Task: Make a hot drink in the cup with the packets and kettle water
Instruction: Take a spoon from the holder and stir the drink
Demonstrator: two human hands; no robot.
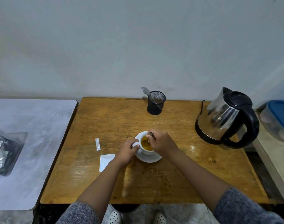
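Seen from above, a person's two forearms in grey knitted sleeves (79, 212) reach forward over a wooden worktop (178, 180). The left hand (126, 151) is closed around the handle on the left side of a white cup (147, 151). The right hand (162, 143) is above the right side of the cup, fingers pinched together on the top of a metal spoon (150, 136) whose lower end dips into the drink. The cup holds an orange-yellow liquid and stands on a white saucer (150, 158) near the middle of the worktop.

Just left of the left wrist lies a flat white packet (105, 160), partly hidden by the forearm. A little beyond it lies a small narrow white packet (97, 144), apart from the cup.

Farther back and to the right stands a steel kettle (225, 117) with a black lid and handle, upright, well apart from the cup. At the back edge of the worktop, near the wall, a black mesh holder (155, 103) carries some metal cutlery (146, 92).

To the left, a separate pale surface (41, 126) holds a clear container (5, 152) with silvery packets inside. At the far right edge sits a clear tub with a blue lid (278, 117).
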